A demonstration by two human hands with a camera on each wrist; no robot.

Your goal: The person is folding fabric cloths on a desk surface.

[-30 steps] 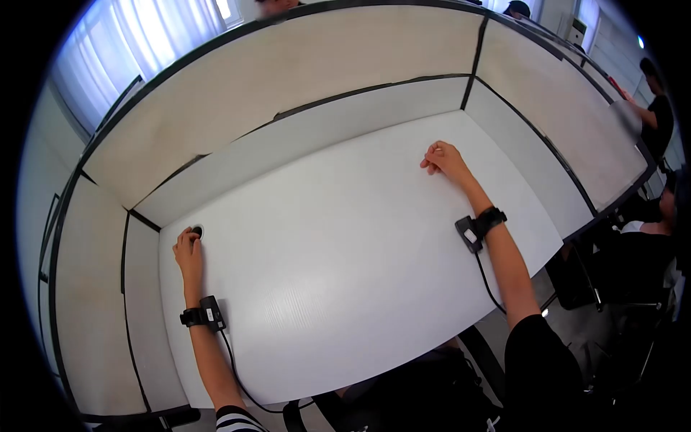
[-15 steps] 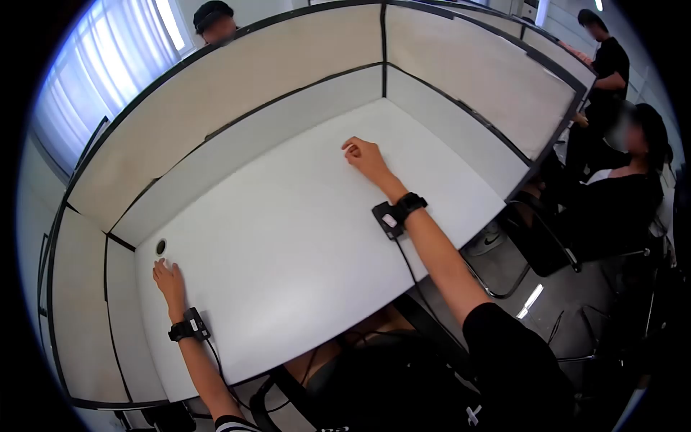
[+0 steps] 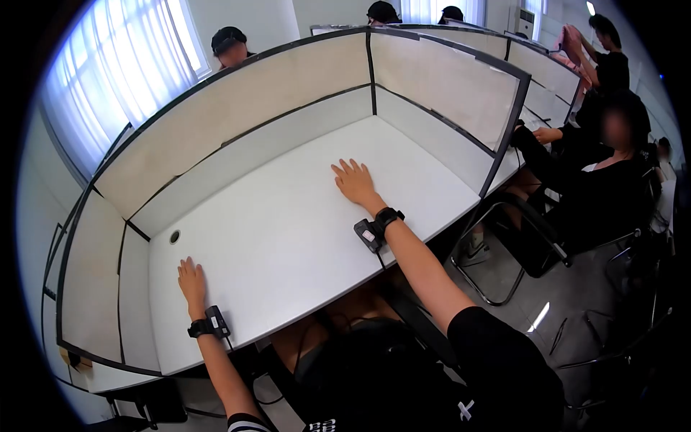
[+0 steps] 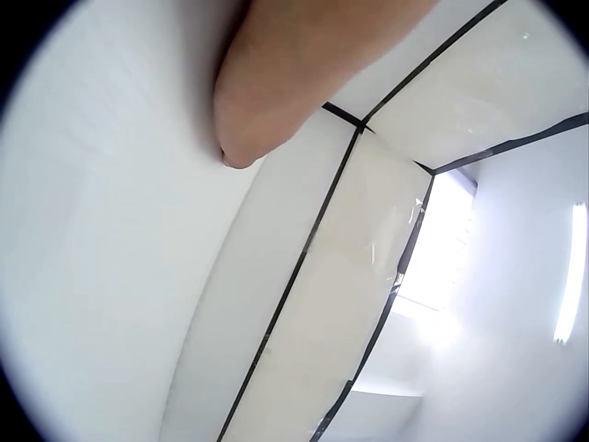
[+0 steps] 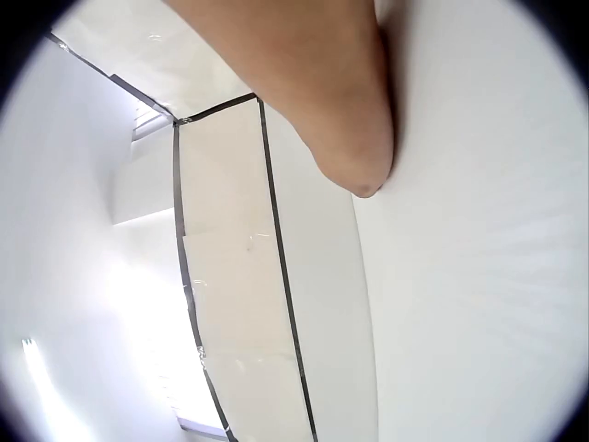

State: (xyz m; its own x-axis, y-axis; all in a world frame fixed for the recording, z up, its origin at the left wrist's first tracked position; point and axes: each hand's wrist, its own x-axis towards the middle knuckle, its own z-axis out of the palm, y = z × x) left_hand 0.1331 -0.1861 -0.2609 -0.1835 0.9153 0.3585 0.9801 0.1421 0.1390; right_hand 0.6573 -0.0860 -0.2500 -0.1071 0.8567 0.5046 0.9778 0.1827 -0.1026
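Window, far left: white pleated fabric curtain (image 3: 108, 72), backlit. Head view only.
Partition: flat beige panels with black edging (image 3: 237, 101) and a pale grey lower band. They wall the work surface at the back and on both sides.
Cable hole: small round dark-rimmed hole (image 3: 174, 236) in the back left corner. It lies just beyond the left fingertips, apart from them. Only the head view shows it.
Left hand: left hand (image 3: 191, 281) rests palm down near the front left edge. Its fingers (image 3: 188, 268) are straight, close together and released, grasping nothing.
Left wrist view: shows only the underside of the hand pressed to the surface, plus a black partition seam. The fingers cannot be seen there.
Left band: black wrist band with a small boxy camera (image 3: 209, 324).
Counter: white smooth rectangular counter (image 3: 288, 223) with a slight sheen. Both palms touch it. The wrist views alone show faint fine ribbing in its surface.
Right hand: right hand (image 3: 354, 182) lies palm down at mid-depth, towards the right side. Its fingers (image 3: 345, 169) are straight, slightly fanned and released, grasping nothing.
Right wrist view: hand edge touching the counter, with a tall beige panel behind. The fingers are hidden.
Right band: matching black band and camera (image 3: 374, 229).
Beyond the right panel: seated person in black clothing (image 3: 612, 187). Head view only.
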